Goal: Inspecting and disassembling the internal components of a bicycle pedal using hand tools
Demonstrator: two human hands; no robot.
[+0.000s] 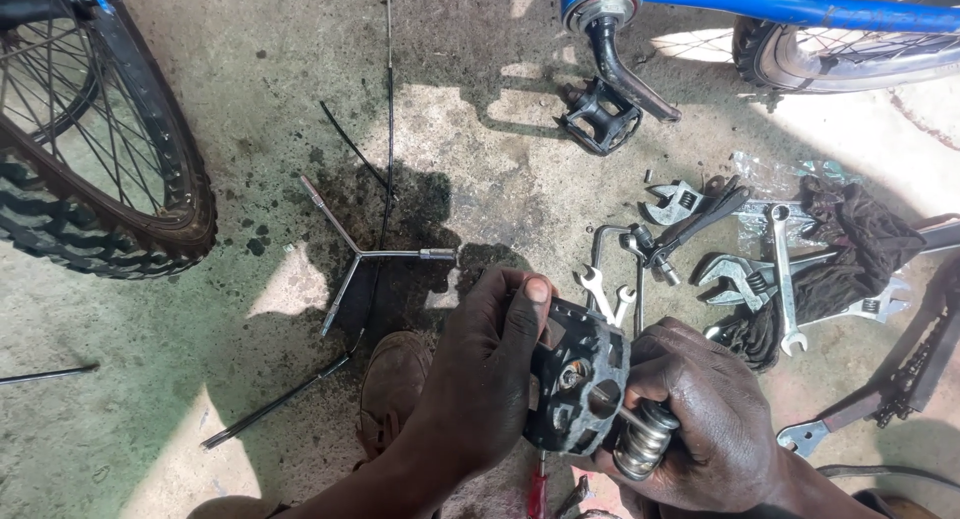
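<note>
At the far left a knobbly black bicycle tyre with thin wire spokes (110, 169) stands on the stained concrete floor (250, 99). A thin dark metal rod (48, 375) lies on the floor below it. Further right a three-armed steel Y-shaped socket wrench (357, 254) rests on a dark oily patch, with a thin black cable (388, 139) running up past it. Below that patch, a worn brown shoe (392, 389) shows behind the left wrist.

The left hand (480, 379) grips the left side of a black plastic bicycle pedal with a studded face (578, 384), its fingers curled tightly round the edge and the thumb pressed on the top corner. The pedal is held above the floor, near the bottom centre of the view, between both hands. The right hand (700, 429) closes its fingers round a ribbed silver metal tool (642, 444) whose shaft meets the middle of the pedal.

Above the hands a second black pedal on a dark crank arm (600, 114) hangs from the blue bicycle frame tube (800, 4). Right of the hands, grey adjustable wrenches and open-ended spanners (750, 269) lie scattered beside a crumpled black rag (850, 249).
</note>
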